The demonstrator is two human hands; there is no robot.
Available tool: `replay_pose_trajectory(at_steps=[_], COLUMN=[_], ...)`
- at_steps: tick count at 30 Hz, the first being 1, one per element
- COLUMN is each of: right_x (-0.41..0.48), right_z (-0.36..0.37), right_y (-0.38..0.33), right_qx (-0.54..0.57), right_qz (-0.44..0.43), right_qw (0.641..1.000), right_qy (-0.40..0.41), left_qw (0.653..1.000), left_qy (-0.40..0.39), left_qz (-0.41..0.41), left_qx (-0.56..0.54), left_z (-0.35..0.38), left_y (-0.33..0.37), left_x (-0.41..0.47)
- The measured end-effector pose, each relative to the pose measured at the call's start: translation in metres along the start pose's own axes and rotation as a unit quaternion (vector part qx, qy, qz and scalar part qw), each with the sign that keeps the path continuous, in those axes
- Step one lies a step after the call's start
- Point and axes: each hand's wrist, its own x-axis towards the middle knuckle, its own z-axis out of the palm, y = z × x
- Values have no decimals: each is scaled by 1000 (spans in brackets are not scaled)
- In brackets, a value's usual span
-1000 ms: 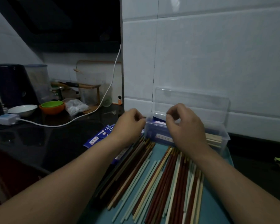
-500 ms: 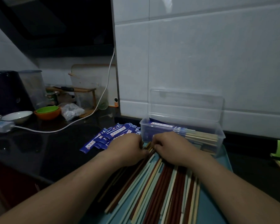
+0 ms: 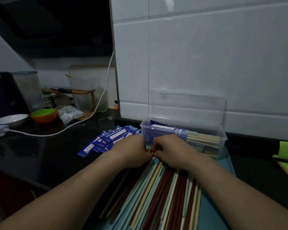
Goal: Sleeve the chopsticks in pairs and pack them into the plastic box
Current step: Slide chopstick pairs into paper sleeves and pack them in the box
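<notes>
Loosely fanned chopsticks (image 3: 165,193): long red-brown, pale green and cream sticks on a flat teal tray (image 3: 213,205).
Left hand (image 3: 131,151) grip: fingers curled over their far ends; whether clamped, cannot tell.
Right hand (image 3: 171,151) grip: likewise curled and hidden, close beside the left; a tan tip shows between them.
Clear plastic box (image 3: 223,138): just beyond the hands, its lid (image 3: 188,103) upright, holding sleeved pairs (image 3: 201,140).
Blue paper sleeves (image 3: 110,138): heaped on the black counter (image 3: 48,155), left of the box.

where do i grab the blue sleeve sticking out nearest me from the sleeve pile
I'd pinch the blue sleeve at its near-left end, coming from the left: it lies flat, and that end juts clear of the sleeve pile.
</notes>
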Motion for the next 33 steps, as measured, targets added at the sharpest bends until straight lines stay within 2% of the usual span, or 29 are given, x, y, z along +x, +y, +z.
replay_pose_trajectory(at_steps=[11,16,20,30,33], right_x=[0,0,0,0,0], right_z=[1,2,0,-1,-3], right_y=[1,1,-1,-3,-5], right_qx=[2,15,39,65,103], right_qz=[6,4,12,42,63], right_qw=[1000,1000,999,996,991], right_qy=[9,19,28,43,63], left_qw=[993,987,988,997,997], left_qy=[-105,-79,-65,-59,-53], left_qz=[-20,-22,-27,-31,-34], left_qx=[53,136,140,43,-35], left_z=[-13,-16,-16,-9,-15], left_y=[15,26,31,27,17], left_x=[1,-7,-13,-12,-14])
